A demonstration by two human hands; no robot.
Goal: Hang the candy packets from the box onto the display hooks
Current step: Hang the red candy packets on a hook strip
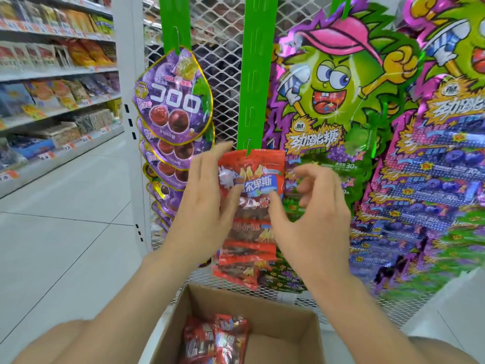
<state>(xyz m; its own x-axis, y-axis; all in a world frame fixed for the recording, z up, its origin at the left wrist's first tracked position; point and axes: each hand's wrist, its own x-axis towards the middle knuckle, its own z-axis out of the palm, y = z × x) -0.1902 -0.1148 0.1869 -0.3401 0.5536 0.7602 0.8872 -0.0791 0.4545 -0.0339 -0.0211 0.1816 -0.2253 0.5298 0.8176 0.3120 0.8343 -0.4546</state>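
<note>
1. Nearest me, the box (278,311) sits open below my arms, with red packets (217,337) lying in its left side.
2. Above it, my left hand (207,203) lies flat, fingers straight, against the left edge of the top packet (252,179). My right hand (312,214) is loosely spread, with the thumb touching the packet's front and the fingers curled clear of it.
3. That packet hangs from the hook (248,147) on the green strip (256,74), above a column of red ones.
4. Risk, as I judge it: the hole may sit only at the wire's tip, so drawing my hands away could drop the packet. A nudge could also knock the lower ones loose.
</note>
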